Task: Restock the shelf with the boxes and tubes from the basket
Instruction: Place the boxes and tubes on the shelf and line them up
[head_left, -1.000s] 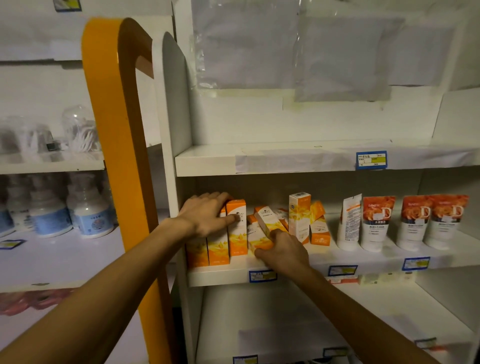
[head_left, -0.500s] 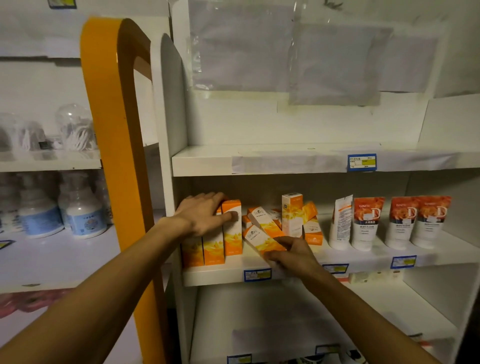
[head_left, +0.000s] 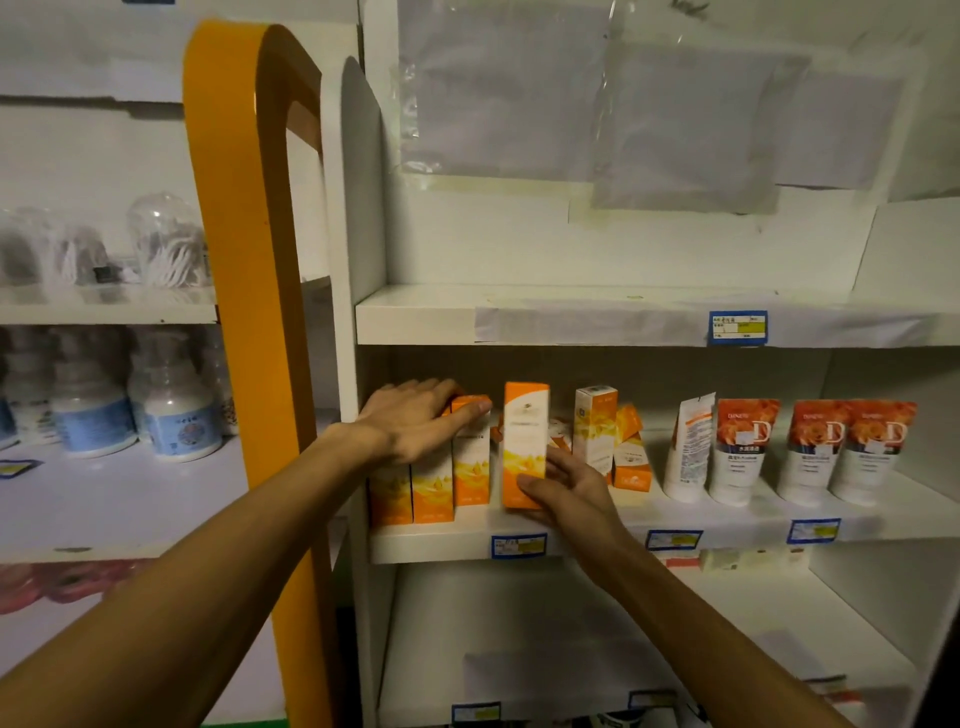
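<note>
Orange box (head_left: 524, 441), upright near the shelf (head_left: 441, 545) front edge, is gripped low by the right hand (head_left: 569, 486) while the left hand (head_left: 415, 421) lies flat, uncurled, steadying the row (head_left: 431, 483) at the shelf's left end, so next, I judge, slide it flush against that row.

A shop: white shelves (head_left: 519, 545) edged with price labels (head_left: 738, 327), stocked with rows of boxes (head_left: 470, 457) and tubes (head_left: 737, 452).

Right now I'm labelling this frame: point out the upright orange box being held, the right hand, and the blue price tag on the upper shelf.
Orange box (head_left: 524, 431): head view, front face.
Right hand (head_left: 569, 488): head view, back of hand.
Blue price tag (head_left: 737, 327): head view, centre.
</note>
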